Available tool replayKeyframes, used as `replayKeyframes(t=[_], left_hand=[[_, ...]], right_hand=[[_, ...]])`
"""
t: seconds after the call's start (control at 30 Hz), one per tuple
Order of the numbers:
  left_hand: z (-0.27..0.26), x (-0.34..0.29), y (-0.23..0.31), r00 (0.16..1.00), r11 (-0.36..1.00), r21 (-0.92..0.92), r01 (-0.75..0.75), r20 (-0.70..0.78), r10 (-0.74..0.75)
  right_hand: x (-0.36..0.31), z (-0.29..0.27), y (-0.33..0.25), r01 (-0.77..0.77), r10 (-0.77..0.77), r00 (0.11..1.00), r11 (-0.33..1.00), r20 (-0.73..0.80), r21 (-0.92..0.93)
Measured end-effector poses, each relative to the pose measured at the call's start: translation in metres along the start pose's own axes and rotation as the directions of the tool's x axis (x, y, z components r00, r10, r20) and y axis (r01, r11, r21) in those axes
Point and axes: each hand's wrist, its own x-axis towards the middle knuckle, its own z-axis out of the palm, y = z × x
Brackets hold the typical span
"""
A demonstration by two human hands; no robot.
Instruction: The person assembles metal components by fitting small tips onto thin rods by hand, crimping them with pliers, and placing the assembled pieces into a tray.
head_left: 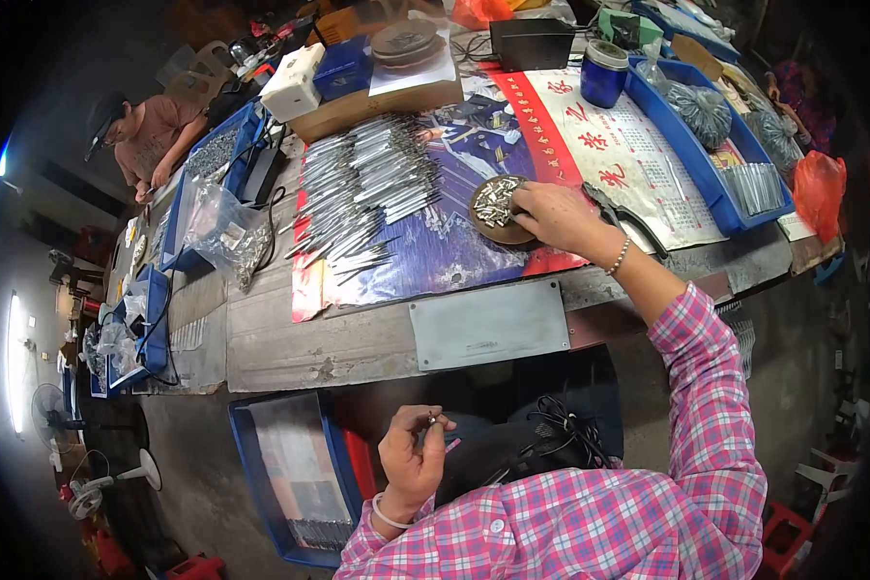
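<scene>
My left hand (414,456) is low in front of my lap, thumb and fingers closed in a pinch. A small shiny metal piece (433,420) shows at its fingertips, too small to name. My right hand (559,218) reaches over the table, its fingers drawn together at a round brown dish (488,238). Small silvery metal pieces (496,198) fill that dish; whatever the fingertips pinch is hidden. Left of the dish lies a wide pile of thin, pointed metal rods (362,188) on a printed poster (459,275). Pliers with black handles (628,217) rest beside my right wrist.
A blue tray (735,208) with bagged parts and rods stands at the right, next to a blue jar (604,75). Boxes (295,85) and grinding discs (403,43) are behind the rods. Below the table's edge sits another blue tray (256,464). A co-worker (150,135) is at the far left.
</scene>
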Motion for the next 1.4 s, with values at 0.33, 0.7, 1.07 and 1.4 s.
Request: replayKeyframes(t=[0.33, 0.7, 1.07, 1.4], left_hand=[[0.002, 0.011, -0.007, 1.000, 1.000, 0.027, 0.003, -0.001, -0.003], [0.003, 0.014, 0.003, 0.998, 0.992, -0.102, 0.068, -0.010, -0.069], [0.029, 0.081, 0.001, 0.992, 0.985, 0.158, 0.064, 0.098, -0.080], [0.026, 0.080, -0.009, 0.989, 0.981, 0.179, 0.072, 0.114, -0.093]], right_hand=[[0.020, 0.014, -0.002, -0.096, 0.110, 0.989, 0.986, 0.097, -0.137], [0.029, -0.015, -0.005, -0.024, 0.050, 0.981, 0.991, 0.189, -0.133], [-0.055, -0.012, -0.115, 0.297, -0.305, 0.952, 0.924, -0.004, 0.240], [-0.066, -0.005, -0.121, 0.250, -0.260, 0.965, 0.861, -0.038, 0.443]])
